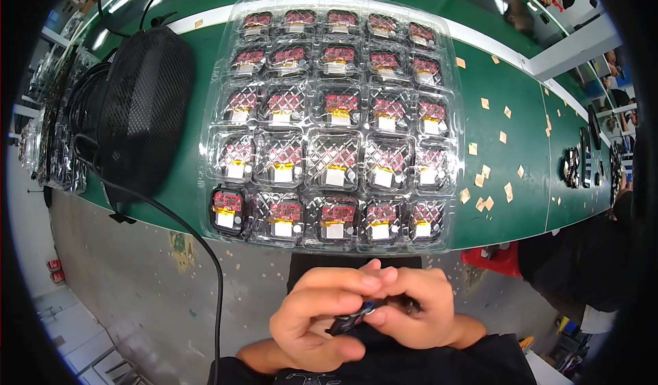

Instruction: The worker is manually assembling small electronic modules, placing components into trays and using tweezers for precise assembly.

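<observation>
Both my hands are raised in front of my body, just off the table's near edge. My left hand (308, 313) curls its fingers and thumb around a small black case-like part (345, 323), seen nearly edge-on. From the other side, my right hand (419, 307) presses its thumb against the same part, its fingertips meeting those of the left. What lies between the fingertips is mostly hidden. Beyond my hands, a clear plastic blister tray (312, 126) holds rows of black square device housings with red circuit boards, yellow tape and white blocks. The near-left housing (228, 210) shows most plainly.
A black mesh-covered bundle (140, 114) with cables stands left on the green table (510, 162). One black cable (218, 282) hangs past the near edge. Small tan paper squares (508, 192) lie scattered on the right. A red stool (495, 259) and a seated person (569, 262) are beyond.
</observation>
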`<state>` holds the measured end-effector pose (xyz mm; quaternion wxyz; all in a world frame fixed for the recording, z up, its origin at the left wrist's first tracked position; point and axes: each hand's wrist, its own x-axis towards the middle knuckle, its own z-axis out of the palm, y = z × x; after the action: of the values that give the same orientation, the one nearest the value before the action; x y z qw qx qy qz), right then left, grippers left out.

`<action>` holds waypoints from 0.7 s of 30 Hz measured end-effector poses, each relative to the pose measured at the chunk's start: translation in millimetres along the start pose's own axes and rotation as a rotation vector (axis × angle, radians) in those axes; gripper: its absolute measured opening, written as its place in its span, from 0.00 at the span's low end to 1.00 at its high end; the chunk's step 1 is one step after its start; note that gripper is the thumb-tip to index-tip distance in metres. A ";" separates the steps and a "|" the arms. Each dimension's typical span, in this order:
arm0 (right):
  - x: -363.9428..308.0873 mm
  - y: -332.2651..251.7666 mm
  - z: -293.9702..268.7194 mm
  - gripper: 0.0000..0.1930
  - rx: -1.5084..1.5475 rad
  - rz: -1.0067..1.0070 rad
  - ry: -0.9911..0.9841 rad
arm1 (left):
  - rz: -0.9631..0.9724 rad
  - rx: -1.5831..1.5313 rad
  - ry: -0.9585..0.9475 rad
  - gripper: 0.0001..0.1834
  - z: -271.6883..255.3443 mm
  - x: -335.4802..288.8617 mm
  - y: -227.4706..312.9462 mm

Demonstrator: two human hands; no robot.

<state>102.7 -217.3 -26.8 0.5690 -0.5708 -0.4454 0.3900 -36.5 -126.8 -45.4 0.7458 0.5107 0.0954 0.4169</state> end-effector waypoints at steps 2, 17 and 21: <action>0.5 0.7 1.9 0.10 0.178 0.048 0.048 | -0.043 -0.075 -0.014 0.32 -4.7 -2.4 4.1; 10.5 -24.9 -5.7 0.18 -0.260 -0.034 -0.110 | 0.219 0.481 0.062 0.36 -23.6 12.0 12.5; 15.5 -23.6 0.3 0.19 -0.394 -0.084 -0.052 | 0.244 0.552 0.055 0.37 -23.1 11.6 16.0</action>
<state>105.5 -203.5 -2.3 0.4504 -0.6416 -0.5511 0.2860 -50.7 -100.6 -39.3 0.5203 0.6904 0.1632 0.4754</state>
